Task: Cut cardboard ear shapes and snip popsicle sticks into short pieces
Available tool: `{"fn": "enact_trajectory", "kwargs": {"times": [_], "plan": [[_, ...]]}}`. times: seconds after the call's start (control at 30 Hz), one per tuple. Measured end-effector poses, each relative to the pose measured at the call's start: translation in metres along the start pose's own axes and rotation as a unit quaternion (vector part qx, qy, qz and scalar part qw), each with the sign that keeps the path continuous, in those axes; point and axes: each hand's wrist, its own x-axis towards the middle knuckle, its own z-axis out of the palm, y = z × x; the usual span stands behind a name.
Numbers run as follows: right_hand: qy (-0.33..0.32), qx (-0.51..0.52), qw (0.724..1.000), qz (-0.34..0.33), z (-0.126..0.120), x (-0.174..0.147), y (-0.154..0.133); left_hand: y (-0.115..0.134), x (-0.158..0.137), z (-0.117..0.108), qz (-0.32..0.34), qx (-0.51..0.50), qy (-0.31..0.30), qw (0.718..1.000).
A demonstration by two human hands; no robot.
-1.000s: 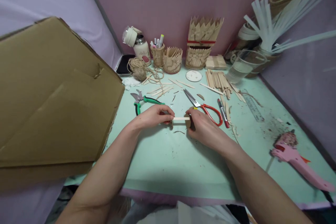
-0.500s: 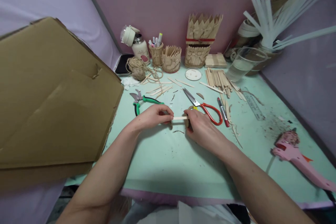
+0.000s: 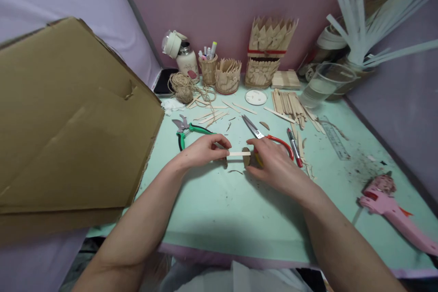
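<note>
Left hand pinches a wooden stick, right hand spread beside a round brown piece

The left hand (image 3: pixel 208 148) has its thumb and forefinger clamped on the left end of a short, pale wooden stick (image 3: pixel 237 153), which lies level across the middle of the work area, between the two hands. Near the stick's right end a round brown piece (image 3: pixel 246 160) stands upright, its upper part crossed by the stick; whether the two are joined cannot be told. A second brown piece (image 3: pixel 225 163) hangs just below the left fingertips, mostly hidden.

The right hand (image 3: pixel 272 159) holds its thumb and forefinger apart, with the round brown piece near the gap between them. Whether a fingertip touches it is too small to tell. This hand also covers part of the red handles of the scissors (image 3: pixel 252 125), whose blades point away to the upper left.

Pruning shears (image 3: pixel 185 129) with green handles lie just beyond the left hand, and a marker (image 3: pixel 294 148) lies to the right of the scissors. Farther right on the pale green table (image 3: pixel 219 219) are a clear ruler (image 3: pixel 336 139) and a pink glue gun (image 3: pixel 393 214). Loose sticks (image 3: pixel 289 105) and a ball of twine (image 3: pixel 183 87) lie toward the back, and a large cardboard sheet (image 3: pixel 75 118) leans at the left.
</note>
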Motion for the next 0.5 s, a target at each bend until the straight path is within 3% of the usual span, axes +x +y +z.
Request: {"fn": "enact_trajectory", "kwargs": {"times": [0.3,0.5], "plan": [[0.076,0.066,0.994,-0.039,-0.0045,0.0043,-0.0051,-0.0031,0.0010,0.0003,0.003,0.012,0.007,1.000],[0.067,0.067,0.995,-0.043,-0.0009,0.0071,-0.0045,-0.0022,0.0000,0.0005,0.006,0.017,0.012,1.000]]}}
